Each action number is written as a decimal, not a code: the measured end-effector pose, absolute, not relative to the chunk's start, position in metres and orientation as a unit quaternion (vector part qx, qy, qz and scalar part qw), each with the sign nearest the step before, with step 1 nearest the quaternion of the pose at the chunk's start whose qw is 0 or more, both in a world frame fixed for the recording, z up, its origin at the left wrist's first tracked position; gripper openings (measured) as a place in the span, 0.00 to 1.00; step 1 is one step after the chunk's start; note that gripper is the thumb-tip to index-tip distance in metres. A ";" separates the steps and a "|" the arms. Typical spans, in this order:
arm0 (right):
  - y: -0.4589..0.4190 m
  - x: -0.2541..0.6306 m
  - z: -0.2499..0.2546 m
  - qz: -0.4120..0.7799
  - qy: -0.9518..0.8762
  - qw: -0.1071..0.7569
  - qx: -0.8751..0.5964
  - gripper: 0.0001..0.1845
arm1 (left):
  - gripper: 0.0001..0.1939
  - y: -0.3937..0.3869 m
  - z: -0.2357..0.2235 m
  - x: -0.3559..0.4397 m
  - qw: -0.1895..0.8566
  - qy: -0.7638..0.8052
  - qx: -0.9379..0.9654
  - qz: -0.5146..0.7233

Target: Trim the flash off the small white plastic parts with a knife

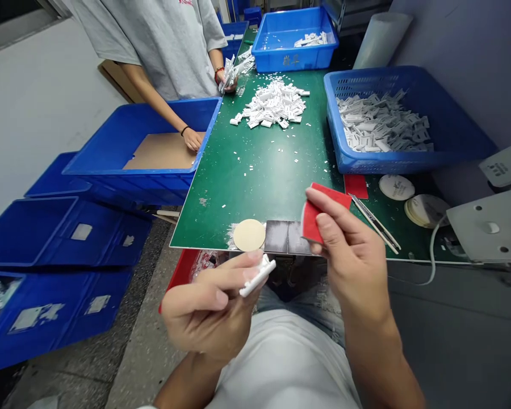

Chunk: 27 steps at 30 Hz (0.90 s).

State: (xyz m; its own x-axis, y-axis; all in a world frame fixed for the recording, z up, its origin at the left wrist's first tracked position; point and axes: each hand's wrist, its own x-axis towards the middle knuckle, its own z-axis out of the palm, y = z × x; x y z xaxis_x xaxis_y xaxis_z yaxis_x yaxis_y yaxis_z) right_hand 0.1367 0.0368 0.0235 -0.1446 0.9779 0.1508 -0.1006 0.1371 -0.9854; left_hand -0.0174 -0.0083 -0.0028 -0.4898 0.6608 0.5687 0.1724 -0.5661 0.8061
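Observation:
My left hand [215, 304] pinches a small white plastic part [258, 276] between thumb and fingers, just in front of the table edge. To its right, my right hand [353, 250] grips a bent red sandpaper piece [326, 207], its red face turned up and a pale layer showing at its side. The two hands are apart. Between them, at the edge of the green table [272, 170], lie a round cream disc [249, 234] and dark square pads [276, 236]. A utility knife [372, 218] rests beyond my right hand.
A heap of white parts [276, 102] lies mid-table. A blue basket [344, 162] of such parts stands right, a blue bin [296, 59] behind. A co-worker's hand [230, 79] holds parts at left. Round discs [426, 210] and a grey machine [489, 224] are at right.

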 end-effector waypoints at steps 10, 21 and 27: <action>0.041 0.142 0.004 0.502 -0.669 0.477 -0.271 0.19 | 0.16 0.007 0.005 -0.021 0.720 0.348 0.021 0.599; 0.045 0.191 -0.031 0.374 -0.457 0.556 -0.585 0.19 | 0.12 0.141 0.049 0.048 0.505 0.395 0.638 0.427; 0.037 0.212 -0.025 0.389 -0.442 0.553 -0.590 0.21 | 0.18 0.266 0.059 0.109 0.310 0.418 0.803 0.291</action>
